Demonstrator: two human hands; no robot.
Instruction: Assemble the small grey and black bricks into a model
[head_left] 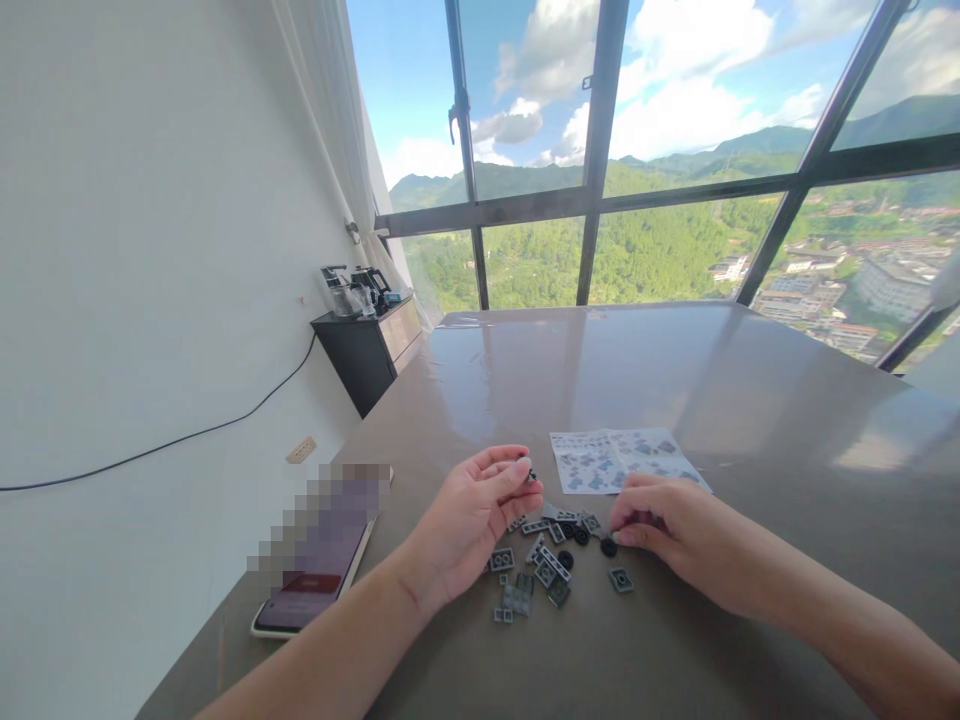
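Observation:
My left hand [486, 505] is raised above the left side of a pile of small building bricks, its thumb and fingers pinching a small dark brick piece [532, 475]. Most of that piece is covered by the fingers. At the right side of the pile, my right hand [660, 515] is closed, with its fingertips on a small black wheel [609, 548]. Between the hands lie grey bricks [546, 572], a long grey plate with studs [553, 562] and more black wheels [565, 560]. A square grey plate [621, 580] lies just below my right hand.
A printed instruction sheet [626, 460] lies behind the pile on the brown table [465, 660]. At the left edge is a phone [319, 580]. Beyond the table, a dark cabinet [352, 360] holds a glass kettle [345, 300], beside large windows.

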